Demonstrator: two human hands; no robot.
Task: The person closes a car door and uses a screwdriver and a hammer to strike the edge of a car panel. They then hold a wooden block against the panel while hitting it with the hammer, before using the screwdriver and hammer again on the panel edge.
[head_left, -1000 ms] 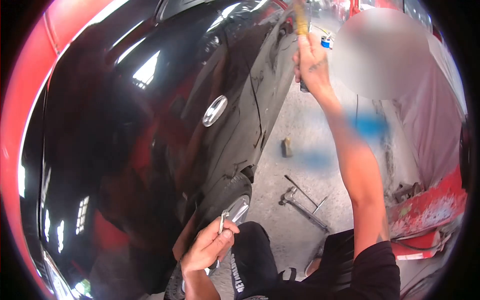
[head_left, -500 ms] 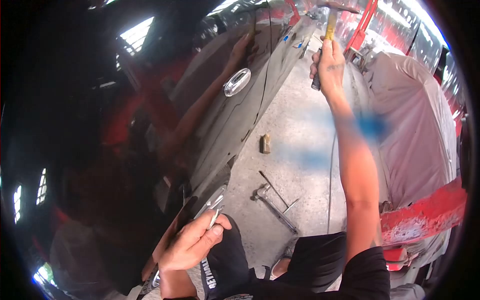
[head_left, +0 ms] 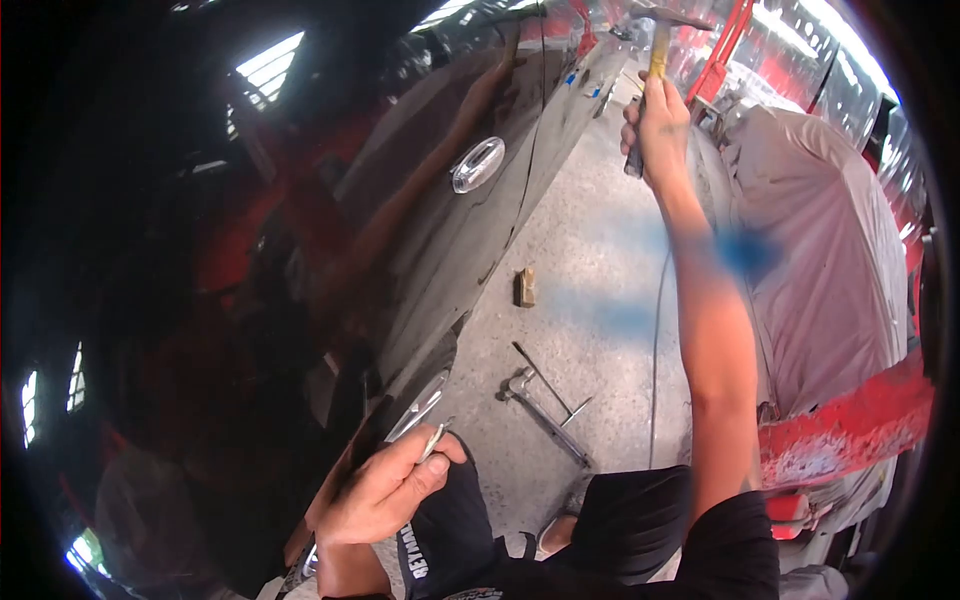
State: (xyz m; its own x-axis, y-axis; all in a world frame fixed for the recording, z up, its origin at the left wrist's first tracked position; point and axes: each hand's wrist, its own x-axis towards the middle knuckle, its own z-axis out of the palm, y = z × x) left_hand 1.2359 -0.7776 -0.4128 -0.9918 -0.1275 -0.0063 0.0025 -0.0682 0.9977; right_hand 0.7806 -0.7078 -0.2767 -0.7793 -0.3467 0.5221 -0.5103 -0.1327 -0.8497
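Speckled grey concrete floor (head_left: 622, 390) beside a glossy black car body (head_left: 250, 330).
Right hand (head_left: 662, 130) is closed around a yellow-handled hammer (head_left: 659, 58), raised; left hand (head_left: 385, 490), partly curled, pinches a slender silver metal piece (head_left: 433, 441) near the car body. Pinkish-grey cloth cover (head_left: 830, 260) drapes opposite.

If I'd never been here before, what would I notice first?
Probably the big, shiny black car filling the left side. Then the yellow-handled hammer, gripped in the right hand near the top, right of centre. Lower down, left of centre, the left hand pinches a small metal thing.
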